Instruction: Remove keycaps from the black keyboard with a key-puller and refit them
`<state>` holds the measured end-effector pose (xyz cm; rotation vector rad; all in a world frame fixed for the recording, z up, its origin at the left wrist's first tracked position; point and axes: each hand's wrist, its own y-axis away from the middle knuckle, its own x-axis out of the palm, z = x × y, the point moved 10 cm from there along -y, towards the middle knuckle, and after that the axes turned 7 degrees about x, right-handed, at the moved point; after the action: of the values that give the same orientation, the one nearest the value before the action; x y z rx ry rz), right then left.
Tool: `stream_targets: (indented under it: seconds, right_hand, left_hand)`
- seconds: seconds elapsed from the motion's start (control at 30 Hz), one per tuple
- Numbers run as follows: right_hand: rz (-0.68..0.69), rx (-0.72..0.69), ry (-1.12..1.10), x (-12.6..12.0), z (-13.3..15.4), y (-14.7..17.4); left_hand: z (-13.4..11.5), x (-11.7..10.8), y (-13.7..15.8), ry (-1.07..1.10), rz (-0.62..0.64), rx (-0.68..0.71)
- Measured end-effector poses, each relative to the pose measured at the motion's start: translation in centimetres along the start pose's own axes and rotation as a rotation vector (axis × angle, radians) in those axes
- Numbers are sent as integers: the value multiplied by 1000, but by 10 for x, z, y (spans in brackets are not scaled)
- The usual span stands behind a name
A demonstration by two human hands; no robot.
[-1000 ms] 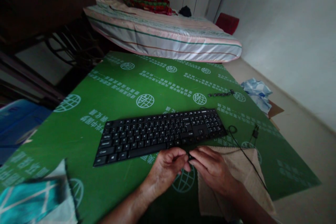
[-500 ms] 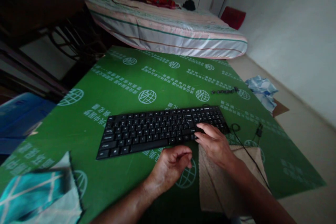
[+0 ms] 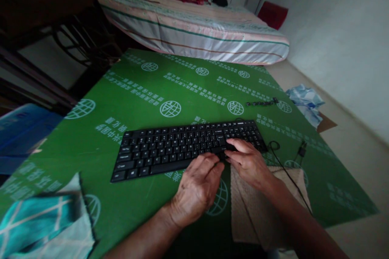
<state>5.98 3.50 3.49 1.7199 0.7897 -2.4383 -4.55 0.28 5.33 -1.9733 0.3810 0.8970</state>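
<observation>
A black full-size keyboard lies flat on the green printed table. At its front edge, toward the right, is my left hand, fingers curled and held together. Its fingertips point at the lower right keys, and whatever they may hold is hidden. My right hand rests over the keys beside the number pad, with its foremost fingers stretched out and a gap between them. The two hands' fingertips are close together. Beneath my right wrist lies a beige cloth, and a thin black cable runs across it.
A line of small dark pieces lies at the table's right, with a black plug-like item nearer. A teal checked cloth covers the near left corner. Beyond the table stands a bed; crumpled blue-white material is off the right edge.
My left hand has moved up and forward to the keyboard's front edge, and its back now faces up. My right hand has stayed almost in place.
</observation>
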Motion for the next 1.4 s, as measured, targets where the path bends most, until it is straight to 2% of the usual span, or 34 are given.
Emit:
stream_targets:
  seconds: [0.13,0.27,0.73,1.2,1.4]
  right_hand:
    - [-13,2,27,-1,1,0]
    - [-15,-5,21,1,0,2]
    - [-29,28,-66,0,-4,4]
    - [-12,-56,39,0,4,2]
    - [-64,-36,-25,-2,-1,4]
  left_hand:
    - [6,11,-4,-169,60,-19]
    - [12,21,0,-218,98,-50]
    - [13,22,2,-191,106,-62]
    - [13,25,2,-206,109,-52]
    - [12,23,1,-213,105,-41]
